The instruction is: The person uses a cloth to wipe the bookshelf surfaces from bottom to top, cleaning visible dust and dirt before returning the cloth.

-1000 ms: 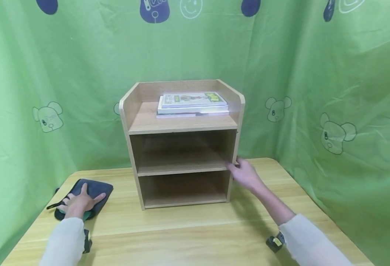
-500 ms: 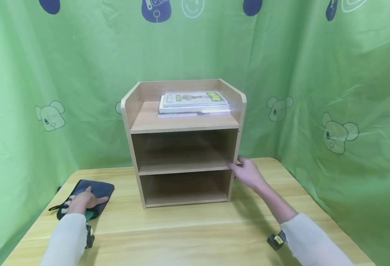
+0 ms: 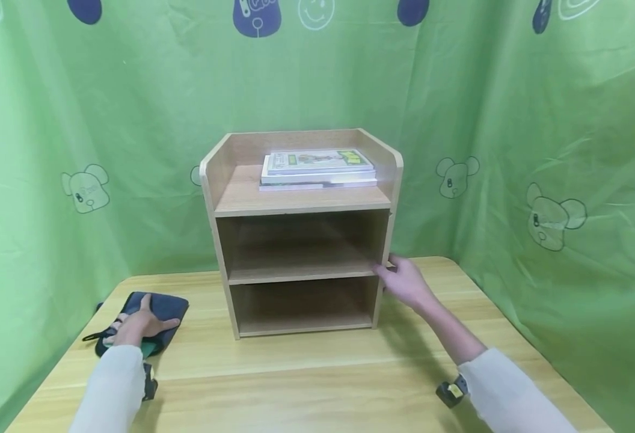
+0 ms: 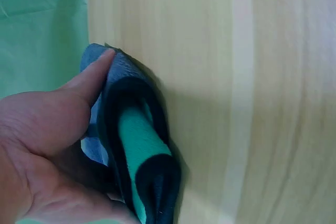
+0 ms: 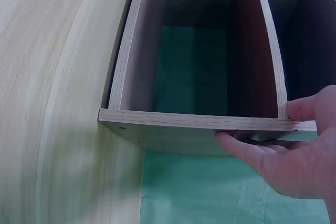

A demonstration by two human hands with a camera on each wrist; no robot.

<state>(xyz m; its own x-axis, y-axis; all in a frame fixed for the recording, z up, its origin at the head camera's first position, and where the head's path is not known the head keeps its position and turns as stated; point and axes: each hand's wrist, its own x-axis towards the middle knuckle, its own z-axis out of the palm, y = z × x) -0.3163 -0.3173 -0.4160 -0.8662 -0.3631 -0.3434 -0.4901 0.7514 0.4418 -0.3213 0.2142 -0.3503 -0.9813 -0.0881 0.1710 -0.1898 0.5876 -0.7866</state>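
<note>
A green curtain (image 3: pixel 323 90) hangs behind the bench (image 3: pixel 296 385). Over the last second little changes: your left hand (image 3: pixel 140 326) shifts slightly, thumb and fingers spread apart over the dark blue fabric pouch (image 3: pixel 170 304), which stays beside the bench's left edge, near its back-left corner. Your right hand (image 3: pixel 406 282) stays clamped on the wooden shelf's (image 3: pixel 301 203) right side. The shelf seems steadied, the pouch not yet lifted.
</note>
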